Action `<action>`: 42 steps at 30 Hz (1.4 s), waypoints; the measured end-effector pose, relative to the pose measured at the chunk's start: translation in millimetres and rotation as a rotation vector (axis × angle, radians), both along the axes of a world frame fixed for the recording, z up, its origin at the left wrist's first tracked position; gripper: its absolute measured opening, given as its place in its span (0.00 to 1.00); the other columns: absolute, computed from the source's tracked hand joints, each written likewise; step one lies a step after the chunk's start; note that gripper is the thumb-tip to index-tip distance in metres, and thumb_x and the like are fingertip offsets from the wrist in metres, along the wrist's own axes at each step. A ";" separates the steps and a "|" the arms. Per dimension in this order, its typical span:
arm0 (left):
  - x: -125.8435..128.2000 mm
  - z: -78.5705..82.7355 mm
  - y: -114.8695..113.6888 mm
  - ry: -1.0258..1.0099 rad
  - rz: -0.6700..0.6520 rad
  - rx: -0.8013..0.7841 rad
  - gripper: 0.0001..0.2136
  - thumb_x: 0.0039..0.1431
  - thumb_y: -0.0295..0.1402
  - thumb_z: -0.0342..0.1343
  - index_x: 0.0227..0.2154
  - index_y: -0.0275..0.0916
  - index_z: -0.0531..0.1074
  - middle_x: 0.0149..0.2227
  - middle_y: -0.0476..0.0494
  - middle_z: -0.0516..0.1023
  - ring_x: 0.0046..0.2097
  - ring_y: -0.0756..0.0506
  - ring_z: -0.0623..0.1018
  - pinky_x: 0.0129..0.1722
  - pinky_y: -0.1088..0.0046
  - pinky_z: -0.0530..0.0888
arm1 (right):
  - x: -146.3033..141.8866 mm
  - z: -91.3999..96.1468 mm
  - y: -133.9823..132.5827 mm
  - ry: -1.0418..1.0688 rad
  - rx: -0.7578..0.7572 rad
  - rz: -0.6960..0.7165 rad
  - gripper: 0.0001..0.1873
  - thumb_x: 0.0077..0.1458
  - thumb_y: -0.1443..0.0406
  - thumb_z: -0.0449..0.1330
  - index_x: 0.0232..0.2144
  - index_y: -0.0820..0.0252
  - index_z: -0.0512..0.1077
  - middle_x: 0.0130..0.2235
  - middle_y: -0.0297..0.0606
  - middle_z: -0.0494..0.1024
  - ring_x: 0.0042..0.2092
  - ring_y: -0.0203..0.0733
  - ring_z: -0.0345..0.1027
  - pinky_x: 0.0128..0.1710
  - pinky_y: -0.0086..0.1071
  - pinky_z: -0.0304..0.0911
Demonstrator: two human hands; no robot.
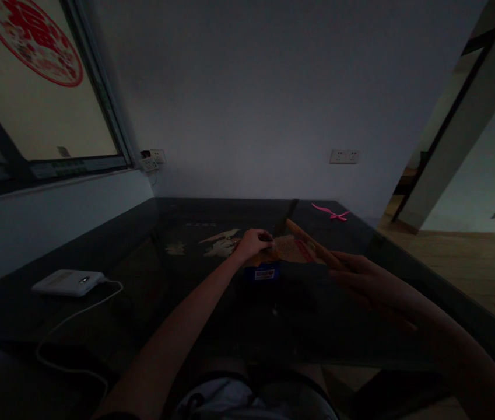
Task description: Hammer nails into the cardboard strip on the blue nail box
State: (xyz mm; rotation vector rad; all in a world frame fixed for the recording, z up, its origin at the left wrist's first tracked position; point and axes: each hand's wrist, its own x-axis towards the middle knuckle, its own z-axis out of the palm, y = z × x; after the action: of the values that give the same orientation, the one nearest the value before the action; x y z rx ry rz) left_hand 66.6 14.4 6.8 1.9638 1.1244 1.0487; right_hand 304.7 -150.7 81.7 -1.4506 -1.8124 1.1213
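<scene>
My left hand (pixel 253 242) reaches out over the dark glass table (pixel 212 303), its fingers closed on the top edge of a small blue container (pixel 263 272) with a white label. My right hand (pixel 361 274) is nearer to me on the right and grips a long thin wooden stick (pixel 312 242) that points away toward the table's middle. Under the stick's far end lies an orange-tan woven piece (pixel 293 249), just behind the container. The room is dim, so fine detail is lost.
A white power bank (pixel 69 282) with a white cable (pixel 72 318) lies at the table's left. A pink ribbon (pixel 332 213) rests at the far right corner. A window (pixel 32 105) with a red paper cutting is at left; an open doorway (pixel 431 169) at right.
</scene>
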 end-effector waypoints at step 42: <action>-37.3 -2.0 -9.1 -0.095 0.047 -0.029 0.09 0.45 0.25 0.59 0.32 0.32 0.74 0.35 0.40 0.78 0.37 0.47 0.77 0.41 0.71 0.72 | -30.8 1.7 2.9 0.010 -0.037 0.055 0.26 0.50 0.59 0.56 0.52 0.61 0.63 0.20 0.26 0.61 0.17 0.27 0.52 0.13 0.21 0.50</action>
State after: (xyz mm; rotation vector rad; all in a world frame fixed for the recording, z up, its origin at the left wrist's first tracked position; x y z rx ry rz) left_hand 29.2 5.3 4.8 1.8531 1.1323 1.1327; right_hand 273.9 -147.9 83.3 -1.4214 -1.8441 1.1932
